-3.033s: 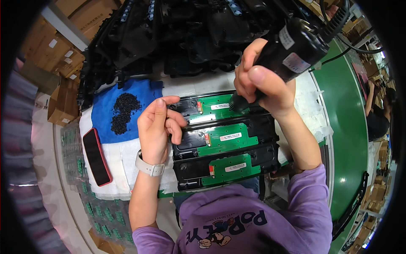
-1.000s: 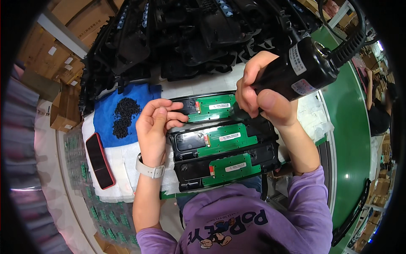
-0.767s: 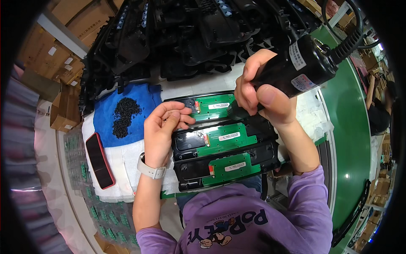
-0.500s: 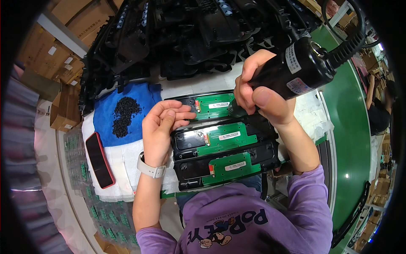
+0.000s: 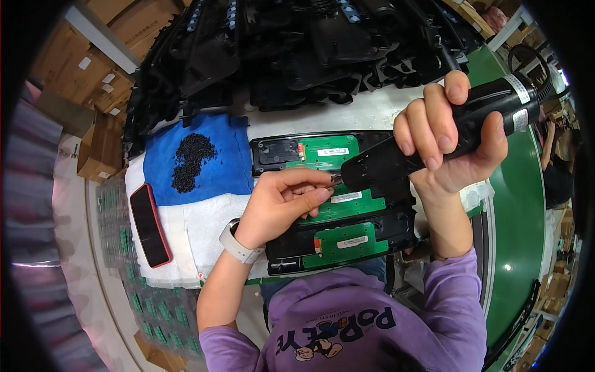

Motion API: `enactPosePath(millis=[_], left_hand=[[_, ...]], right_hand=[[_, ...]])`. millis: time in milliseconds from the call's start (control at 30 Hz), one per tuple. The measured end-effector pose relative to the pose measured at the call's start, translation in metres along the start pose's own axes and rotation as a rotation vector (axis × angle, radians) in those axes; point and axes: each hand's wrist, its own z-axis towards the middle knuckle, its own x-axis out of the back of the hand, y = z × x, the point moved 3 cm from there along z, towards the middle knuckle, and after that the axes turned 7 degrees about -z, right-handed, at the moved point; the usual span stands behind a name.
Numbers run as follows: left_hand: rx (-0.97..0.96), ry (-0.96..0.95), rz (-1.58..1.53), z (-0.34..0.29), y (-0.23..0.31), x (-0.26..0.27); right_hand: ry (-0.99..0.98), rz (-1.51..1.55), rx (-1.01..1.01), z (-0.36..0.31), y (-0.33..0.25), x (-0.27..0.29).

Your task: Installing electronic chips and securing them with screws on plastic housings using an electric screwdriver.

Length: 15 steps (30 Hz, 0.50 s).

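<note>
Right hand (image 5: 462, 167) grasps a black power screwdriver (image 5: 387, 164), tilted over the middle of three board-fitted panels (image 5: 362, 208). Left hand (image 5: 279, 203) pinches a small metal piece (image 5: 335, 180) (kind unclear) at the tool's nose. Panels lie close-set; bare white sheet (image 5: 201, 223) leaves room leftward, toward the phone (image 5: 150, 224).

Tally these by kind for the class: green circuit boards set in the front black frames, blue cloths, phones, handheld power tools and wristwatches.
Green circuit boards: 3
Blue cloth: 1
Phone: 1
Power tool: 1
Wristwatch: 1
Total: 7
</note>
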Motion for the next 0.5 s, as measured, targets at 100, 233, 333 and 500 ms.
enactPosePath(millis=[100,233,333,500], left_hand=[[-0.036,0.009,-0.032,0.0,-0.001,0.0],[-0.019,0.025,0.028,0.0,-0.003,0.0],[0.005,0.028,0.13,-0.001,-0.005,-0.001],[-0.011,0.036,0.205,-0.001,-0.007,-0.002]], right_hand=[[0.023,0.002,-0.01,-0.001,0.0,0.0],[0.015,0.014,-0.047,-0.001,0.003,-0.003],[-0.037,0.001,-0.151,-0.001,0.005,-0.008],[0.084,-0.142,-0.182,-0.005,0.005,-0.017]])
